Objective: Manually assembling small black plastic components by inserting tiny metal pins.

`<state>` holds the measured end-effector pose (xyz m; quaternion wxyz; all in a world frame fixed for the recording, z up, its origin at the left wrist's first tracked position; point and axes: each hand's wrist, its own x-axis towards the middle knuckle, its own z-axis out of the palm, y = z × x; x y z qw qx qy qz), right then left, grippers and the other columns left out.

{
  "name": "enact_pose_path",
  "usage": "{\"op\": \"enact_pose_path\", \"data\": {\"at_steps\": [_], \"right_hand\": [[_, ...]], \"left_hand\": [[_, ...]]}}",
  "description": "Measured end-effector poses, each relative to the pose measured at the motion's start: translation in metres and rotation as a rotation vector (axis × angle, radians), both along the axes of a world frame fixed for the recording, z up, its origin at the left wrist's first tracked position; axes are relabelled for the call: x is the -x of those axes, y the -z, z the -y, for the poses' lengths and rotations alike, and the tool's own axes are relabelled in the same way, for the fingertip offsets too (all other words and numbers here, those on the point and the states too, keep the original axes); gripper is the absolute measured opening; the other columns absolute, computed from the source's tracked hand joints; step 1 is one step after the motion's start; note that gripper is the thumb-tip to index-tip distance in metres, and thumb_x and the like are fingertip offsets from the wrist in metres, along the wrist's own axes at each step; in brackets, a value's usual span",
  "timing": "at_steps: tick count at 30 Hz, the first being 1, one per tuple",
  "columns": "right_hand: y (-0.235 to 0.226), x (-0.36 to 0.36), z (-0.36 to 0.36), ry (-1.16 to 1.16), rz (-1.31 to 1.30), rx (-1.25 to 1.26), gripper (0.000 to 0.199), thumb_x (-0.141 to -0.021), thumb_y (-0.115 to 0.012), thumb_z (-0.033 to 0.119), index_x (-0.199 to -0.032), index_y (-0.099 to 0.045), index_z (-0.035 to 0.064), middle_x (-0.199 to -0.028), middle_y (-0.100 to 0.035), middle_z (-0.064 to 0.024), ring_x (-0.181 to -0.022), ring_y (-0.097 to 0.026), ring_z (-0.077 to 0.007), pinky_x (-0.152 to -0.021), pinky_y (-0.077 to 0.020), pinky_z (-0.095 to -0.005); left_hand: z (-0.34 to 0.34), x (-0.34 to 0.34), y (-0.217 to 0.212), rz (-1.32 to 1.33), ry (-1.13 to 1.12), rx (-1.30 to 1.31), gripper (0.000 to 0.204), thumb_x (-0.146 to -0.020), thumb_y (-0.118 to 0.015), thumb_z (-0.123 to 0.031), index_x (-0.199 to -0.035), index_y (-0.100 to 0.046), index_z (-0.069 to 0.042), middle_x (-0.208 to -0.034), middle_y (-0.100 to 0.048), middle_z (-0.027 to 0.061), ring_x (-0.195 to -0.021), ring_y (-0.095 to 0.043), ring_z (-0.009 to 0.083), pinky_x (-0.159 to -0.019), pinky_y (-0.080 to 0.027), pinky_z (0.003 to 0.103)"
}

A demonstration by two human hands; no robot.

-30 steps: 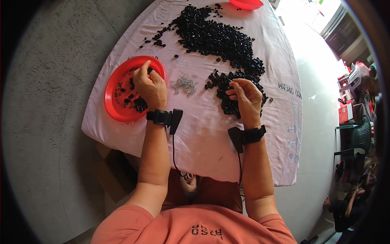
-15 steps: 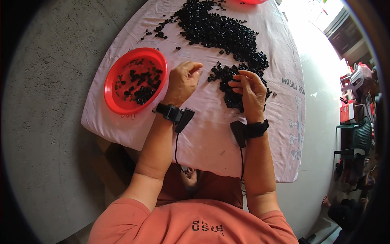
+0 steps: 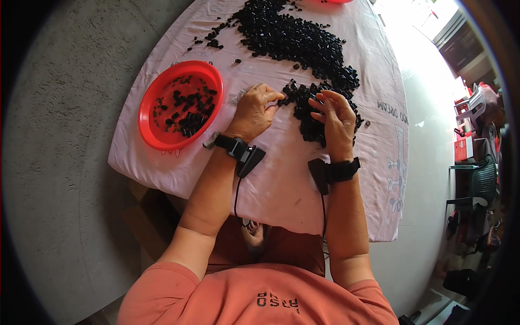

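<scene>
Small black cylinder-like pieces lie in a near heap [image 3: 310, 129], which joins a larger black pile [image 3: 290, 38] stretching back. My left hand [image 3: 253, 112] is at the near heap's left edge, thumb and forefinger pinched together; whatever is between the tips is too small to make out. Over the right part of that heap is my right hand [image 3: 338, 120], its fingers curled toward the thumb. Dark pieces behind its fingertips hide what it holds, if anything. To the left, a round red basin [image 3: 145, 120] contains several scattered black pieces.
A pale pink printed cloth [image 3: 271, 179] covers the table. Part of another red container [image 3: 338, 1] shows at the far edge. On the right floor stand a green chair [image 3: 483, 179] and a pale plastic chair [image 3: 476, 103]. Black straps with small devices circle both wrists.
My left hand has moved right, away from the basin, to the near heap's left edge. My right hand has shifted only slightly, its fingers still curled.
</scene>
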<state>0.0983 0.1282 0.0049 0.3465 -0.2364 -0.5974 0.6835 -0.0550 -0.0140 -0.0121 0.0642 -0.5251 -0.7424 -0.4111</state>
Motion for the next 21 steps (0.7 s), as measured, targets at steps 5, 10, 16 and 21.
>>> {"op": "enact_pose_path", "data": {"at_steps": [5,10,16,21], "right_hand": [[0.000,0.000,0.000,-0.013,0.006,0.003,0.020,-0.104,-0.051,0.007,-0.119,-0.061,-0.0014,-0.111,-0.065,-0.0113,-0.098,-0.071,-0.0210,-0.072,-0.0602,-0.0265],[-0.001,0.000,0.001,-0.017,-0.018,-0.008,0.020,-0.104,-0.051,0.007,-0.119,-0.061,-0.0013,-0.110,-0.065,-0.0111,-0.096,-0.072,-0.0207,-0.071,-0.0599,-0.0259],[-0.002,-0.002,0.000,-0.006,-0.024,-0.001,0.019,-0.103,-0.052,0.008,-0.118,-0.061,-0.0006,-0.108,-0.066,-0.0103,-0.090,-0.073,-0.0194,-0.068,-0.0588,-0.0238],[-0.002,-0.001,0.002,-0.027,-0.038,-0.012,0.018,-0.103,-0.054,0.007,-0.117,-0.062,-0.0003,-0.106,-0.067,-0.0098,-0.086,-0.073,-0.0175,-0.066,-0.0581,-0.0229]], "left_hand": [[-0.001,-0.001,0.000,0.041,0.014,0.011,0.018,-0.078,-0.070,0.002,-0.094,-0.072,-0.006,-0.089,-0.067,0.0079,-0.082,-0.065,0.0236,-0.073,-0.052,0.034],[0.001,-0.003,-0.005,0.107,0.010,0.044,0.013,-0.079,-0.070,0.000,-0.091,-0.072,-0.005,-0.087,-0.067,0.0084,-0.079,-0.065,0.0238,-0.073,-0.053,0.034],[-0.002,-0.006,-0.005,0.106,0.014,-0.013,0.015,-0.080,-0.070,-0.002,-0.095,-0.074,-0.006,-0.088,-0.066,0.0084,-0.080,-0.065,0.0245,-0.073,-0.052,0.035],[-0.002,0.000,0.004,-0.081,-0.049,0.017,0.016,-0.081,-0.070,-0.003,-0.095,-0.075,-0.009,-0.092,-0.064,0.0079,-0.090,-0.063,0.0279,-0.082,-0.051,0.037]]}}
